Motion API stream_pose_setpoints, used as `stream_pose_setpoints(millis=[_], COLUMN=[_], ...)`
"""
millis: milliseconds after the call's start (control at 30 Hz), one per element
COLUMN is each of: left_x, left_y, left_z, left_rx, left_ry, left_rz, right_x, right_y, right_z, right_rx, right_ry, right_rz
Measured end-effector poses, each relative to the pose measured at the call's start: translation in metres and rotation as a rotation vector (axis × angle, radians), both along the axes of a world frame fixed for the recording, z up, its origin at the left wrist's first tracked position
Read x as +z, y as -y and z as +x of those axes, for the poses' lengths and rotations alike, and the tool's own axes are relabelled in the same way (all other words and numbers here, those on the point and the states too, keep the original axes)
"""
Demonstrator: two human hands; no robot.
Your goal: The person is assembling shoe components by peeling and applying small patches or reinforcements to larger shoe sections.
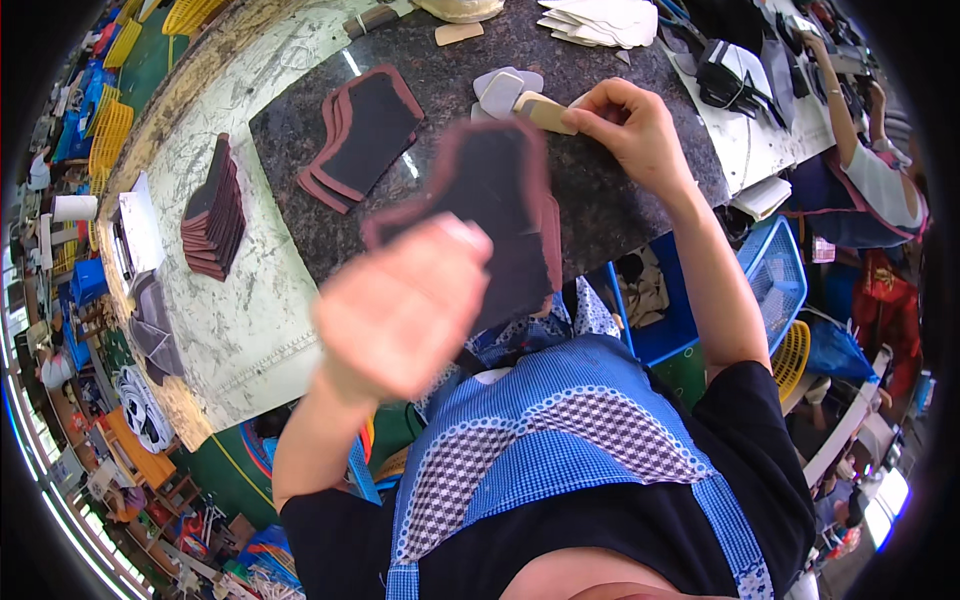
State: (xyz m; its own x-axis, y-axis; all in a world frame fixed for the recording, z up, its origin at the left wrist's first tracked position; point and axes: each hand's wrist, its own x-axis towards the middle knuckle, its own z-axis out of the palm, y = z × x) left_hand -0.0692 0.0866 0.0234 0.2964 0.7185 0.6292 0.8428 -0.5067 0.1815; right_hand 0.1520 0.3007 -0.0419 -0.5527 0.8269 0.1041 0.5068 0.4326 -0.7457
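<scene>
My left hand (400, 310), blurred by motion, is closed at the lower left edge of a black shoe-upper piece with a maroon border (495, 190). That piece is blurred too and appears lifted over similar ones below it. The left fingers are partly hidden. Between the thumb and fingers of my right hand (635, 130) is a small tan patch (545, 113) with rounded corners, held low over the dark stone slab (650, 215). Beside it lie several small grey patches (500, 93). Left of the raised piece, a fanned stack of black maroon-edged pieces (368, 130) rests on the slab.
Another stack of maroon-edged pieces (212, 220) lies on the worn white table (265, 340). White cut sheets (600, 20) and a beige piece (459, 34) sit at the slab's far side. Blue crates (775, 270) stand below right. Another person (860, 190) works at far right.
</scene>
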Motion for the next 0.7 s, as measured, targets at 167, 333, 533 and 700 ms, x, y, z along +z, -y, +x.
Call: stream_pose_setpoints(millis=[167, 333, 533, 700], left_x=[-0.028, -0.005, -0.009, -0.011], left_y=[0.035, -0.015, -0.008, -0.006], left_z=[0.032, 0.042, 0.035, 0.031], left_rx=[-0.06, 0.076, 0.053, -0.026], left_ry=[0.063, 0.332, 1.474, 1.435], left_rz=[-0.417, -0.072, -0.732, -0.854], right_x=[0.031, 0.059, 0.066, 0.074], right_y=[0.012, 0.104, 0.102, 0.088], right_z=[0.009, -0.012, -0.007, 0.0], right_rx=[0.04, 0.162, 0.143, 0.277], right_ry=[-0.402, -0.719, -0.663, -0.462], right_rz=[-0.47, -0.667, -0.712, -0.934])
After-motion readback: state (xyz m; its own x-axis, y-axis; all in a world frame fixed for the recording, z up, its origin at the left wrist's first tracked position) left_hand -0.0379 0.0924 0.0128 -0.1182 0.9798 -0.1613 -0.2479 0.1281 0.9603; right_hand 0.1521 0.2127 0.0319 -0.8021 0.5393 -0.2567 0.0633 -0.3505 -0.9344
